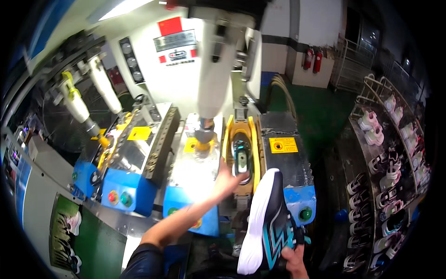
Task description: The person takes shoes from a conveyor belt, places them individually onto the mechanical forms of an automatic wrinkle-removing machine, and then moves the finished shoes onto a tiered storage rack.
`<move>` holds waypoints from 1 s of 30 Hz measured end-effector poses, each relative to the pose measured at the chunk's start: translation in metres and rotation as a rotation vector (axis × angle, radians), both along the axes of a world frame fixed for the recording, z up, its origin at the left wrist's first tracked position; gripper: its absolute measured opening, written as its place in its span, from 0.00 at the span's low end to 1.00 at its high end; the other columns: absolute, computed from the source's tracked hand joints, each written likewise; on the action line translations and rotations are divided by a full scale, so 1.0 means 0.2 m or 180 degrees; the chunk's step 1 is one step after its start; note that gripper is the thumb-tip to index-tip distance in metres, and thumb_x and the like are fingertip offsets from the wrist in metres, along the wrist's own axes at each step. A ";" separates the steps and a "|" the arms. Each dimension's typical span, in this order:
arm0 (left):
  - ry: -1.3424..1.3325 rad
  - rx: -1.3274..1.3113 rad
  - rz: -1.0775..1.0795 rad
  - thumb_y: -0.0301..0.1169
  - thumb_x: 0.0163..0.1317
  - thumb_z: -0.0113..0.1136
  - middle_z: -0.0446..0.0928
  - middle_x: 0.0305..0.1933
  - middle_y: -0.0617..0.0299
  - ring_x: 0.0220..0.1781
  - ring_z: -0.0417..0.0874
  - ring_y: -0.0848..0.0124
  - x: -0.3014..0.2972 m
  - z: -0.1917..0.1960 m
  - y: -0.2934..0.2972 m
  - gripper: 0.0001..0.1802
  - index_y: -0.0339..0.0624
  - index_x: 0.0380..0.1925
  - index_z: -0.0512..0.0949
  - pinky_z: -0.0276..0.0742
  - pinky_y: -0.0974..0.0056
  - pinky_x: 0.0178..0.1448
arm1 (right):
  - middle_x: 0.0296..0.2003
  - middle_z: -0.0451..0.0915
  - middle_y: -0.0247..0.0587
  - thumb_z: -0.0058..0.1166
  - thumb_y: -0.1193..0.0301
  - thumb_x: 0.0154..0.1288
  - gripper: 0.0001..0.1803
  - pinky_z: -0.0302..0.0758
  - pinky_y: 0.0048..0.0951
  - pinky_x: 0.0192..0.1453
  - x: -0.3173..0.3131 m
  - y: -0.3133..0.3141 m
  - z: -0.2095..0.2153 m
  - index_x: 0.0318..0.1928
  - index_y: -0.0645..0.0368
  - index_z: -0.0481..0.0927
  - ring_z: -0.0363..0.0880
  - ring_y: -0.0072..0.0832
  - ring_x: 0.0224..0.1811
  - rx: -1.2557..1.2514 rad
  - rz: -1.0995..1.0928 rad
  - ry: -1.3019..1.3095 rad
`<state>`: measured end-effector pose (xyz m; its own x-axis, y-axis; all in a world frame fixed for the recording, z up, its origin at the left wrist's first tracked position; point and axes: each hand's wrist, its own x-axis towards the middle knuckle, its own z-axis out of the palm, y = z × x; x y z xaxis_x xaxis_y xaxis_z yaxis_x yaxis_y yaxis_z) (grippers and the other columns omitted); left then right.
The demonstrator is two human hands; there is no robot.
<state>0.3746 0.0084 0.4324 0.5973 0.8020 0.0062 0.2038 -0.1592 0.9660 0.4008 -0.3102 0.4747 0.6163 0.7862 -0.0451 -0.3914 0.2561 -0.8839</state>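
- A black sneaker with a white sole and teal zigzag sits at 5 o'clock, up toward 11 from the right hand, clamped on its upper.
- The left hand is blurred at 6 o'clock; I cannot tell whether its fingers grip the dark oval object at their 1 o'clock.
- Yellow pads flank that object at 9 and 3.
- A shoe rack stands at 3 o'clock.

You have two hands in view, your left hand at the centre and your right hand lower down, plus one large sneaker. You have two fire extinguishers upper right; the shoes far right defy exact counting.
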 end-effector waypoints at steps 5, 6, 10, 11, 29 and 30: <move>0.0980 0.0967 0.0496 0.33 0.46 0.61 0.62 0.55 0.31 0.55 0.69 0.39 0.55 -0.24 0.22 0.47 0.27 0.63 0.47 0.67 0.49 0.61 | 0.40 0.74 0.39 0.62 0.75 0.48 0.36 0.73 0.25 0.40 -0.03 -0.23 -0.17 0.60 0.58 0.64 0.74 0.24 0.39 -0.0895 -0.0498 0.0062; 0.0931 0.0823 0.0340 0.33 0.46 0.60 0.62 0.55 0.31 0.55 0.69 0.39 0.55 -0.26 0.24 0.47 0.27 0.63 0.47 0.67 0.49 0.61 | 0.35 0.73 0.35 0.60 0.78 0.48 0.33 0.73 0.24 0.37 -0.05 -0.25 -0.18 0.58 0.58 0.66 0.73 0.22 0.35 -0.1052 -0.0568 0.0078; 0.1526 0.0565 0.0165 0.33 0.47 0.64 0.64 0.57 0.36 0.58 0.70 0.47 0.51 -0.11 0.40 0.46 0.30 0.62 0.48 0.68 0.49 0.61 | 0.29 0.70 0.28 0.54 0.78 0.56 0.22 0.64 0.18 0.22 0.06 -0.14 -0.16 0.52 0.56 0.68 0.67 0.17 0.24 -0.0430 -0.0526 0.0126; 0.1589 0.0195 0.0084 0.33 0.47 0.66 0.68 0.53 0.40 0.56 0.72 0.50 0.51 0.09 0.35 0.44 0.32 0.60 0.51 0.72 0.51 0.58 | 0.29 0.70 0.28 0.55 0.77 0.56 0.21 0.66 0.20 0.26 0.08 -0.16 -0.02 0.52 0.58 0.68 0.68 0.17 0.25 -0.0673 -0.0443 0.0483; -0.1394 -0.1892 0.2340 0.37 0.55 0.61 0.72 0.52 0.55 0.52 0.75 0.62 -1.59 0.22 -0.98 0.32 0.37 0.59 0.65 0.71 0.58 0.56 | 0.42 0.78 0.59 0.58 0.64 0.57 0.27 0.76 0.41 0.52 0.82 1.64 0.00 0.50 0.74 0.69 0.80 0.46 0.44 -0.2865 0.0596 -0.1973; -0.1278 -0.2059 0.2762 0.38 0.57 0.59 0.72 0.53 0.54 0.52 0.75 0.62 -1.63 0.16 -1.05 0.31 0.37 0.59 0.65 0.71 0.57 0.55 | 0.45 0.76 0.64 0.60 0.63 0.55 0.31 0.73 0.43 0.56 0.75 1.68 -0.07 0.52 0.76 0.67 0.77 0.51 0.49 -0.3111 0.0262 -0.3064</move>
<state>0.0489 -0.2013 0.4637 -0.1084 0.8643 -0.4911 -0.3381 0.4325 0.8358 0.5513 0.0254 0.4616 0.6728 0.7173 -0.1815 0.4894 -0.6154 -0.6179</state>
